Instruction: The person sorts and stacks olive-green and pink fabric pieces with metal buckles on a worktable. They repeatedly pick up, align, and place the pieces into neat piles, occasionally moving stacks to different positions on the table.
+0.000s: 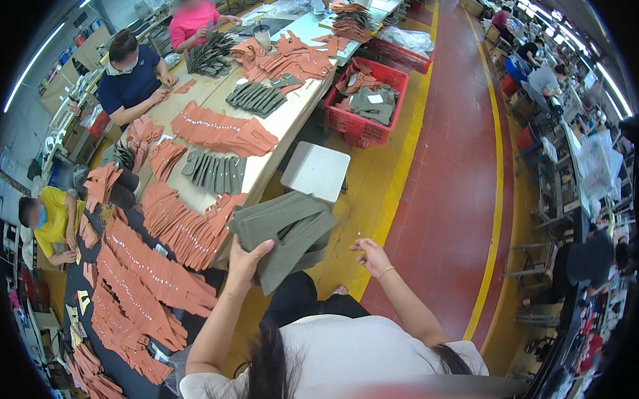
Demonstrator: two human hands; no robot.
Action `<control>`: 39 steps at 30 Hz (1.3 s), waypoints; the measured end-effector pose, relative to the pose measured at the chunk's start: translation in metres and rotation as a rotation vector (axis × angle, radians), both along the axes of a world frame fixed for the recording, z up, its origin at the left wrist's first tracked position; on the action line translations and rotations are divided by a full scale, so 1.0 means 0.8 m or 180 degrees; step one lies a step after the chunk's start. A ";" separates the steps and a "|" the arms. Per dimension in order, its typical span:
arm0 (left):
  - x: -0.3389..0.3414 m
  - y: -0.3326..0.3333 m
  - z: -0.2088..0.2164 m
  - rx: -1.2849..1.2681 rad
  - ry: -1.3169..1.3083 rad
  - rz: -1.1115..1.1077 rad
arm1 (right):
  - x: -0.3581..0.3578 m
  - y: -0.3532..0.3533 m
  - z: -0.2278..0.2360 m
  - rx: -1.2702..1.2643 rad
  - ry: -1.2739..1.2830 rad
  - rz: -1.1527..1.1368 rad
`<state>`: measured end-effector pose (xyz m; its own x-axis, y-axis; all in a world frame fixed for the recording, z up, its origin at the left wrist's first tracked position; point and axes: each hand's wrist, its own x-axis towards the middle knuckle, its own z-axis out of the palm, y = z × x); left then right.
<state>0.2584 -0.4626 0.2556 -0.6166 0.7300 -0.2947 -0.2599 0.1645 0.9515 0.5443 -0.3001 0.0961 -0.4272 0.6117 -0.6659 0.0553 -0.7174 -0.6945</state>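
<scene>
A thick sheaf of olive-green flat cut pieces (285, 225), with long slits and finger-like strips, is gripped at its lower left edge by my left hand (250, 262). My thumb lies on top of the sheaf, and the other fingers are hidden beneath it. The sheaf hangs in front of my body, tilted, beside the table edge. To its right, my right hand (371, 257) is in the air, apart from the sheaf, with loosely bent fingers and nothing visible in them. Left of the sheaf, rows of overlapping orange cut pieces (176, 225) lie on the table.
A white square-topped stool (316, 171) stands beyond the sheaf. Red crates (369, 103) with cut pieces sit along the wooden table (289, 127). Several co-workers, one in a navy shirt (129, 83), work around it. A red walkway (452, 174) with yellow lines runs at right.
</scene>
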 end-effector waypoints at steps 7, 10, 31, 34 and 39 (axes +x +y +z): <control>-0.109 0.118 -0.035 -0.0220 0.0581 -0.0189 | -0.152 0.175 0.014 0.0722 -0.0273 0.1202; -0.169 0.197 -0.052 -0.0729 0.1127 0.0185 | -0.215 0.248 -0.006 0.1009 -0.0470 0.1529; -0.381 0.272 -0.043 -0.0068 0.0151 0.0524 | -0.547 0.664 0.093 0.4401 -0.3192 0.2756; -0.377 0.265 -0.045 -0.0113 0.0108 0.0814 | -0.646 0.741 0.180 0.5393 -0.3481 0.2820; -0.369 0.268 -0.038 -0.0249 0.0161 0.1394 | -0.789 0.818 0.287 0.4452 -0.3153 0.2358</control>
<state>-0.0366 -0.2480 0.2255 -0.8777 0.3737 -0.3000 -0.2745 0.1213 0.9539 -0.0868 0.3545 0.3260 -0.6490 0.7592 -0.0497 0.7502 0.6277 -0.2079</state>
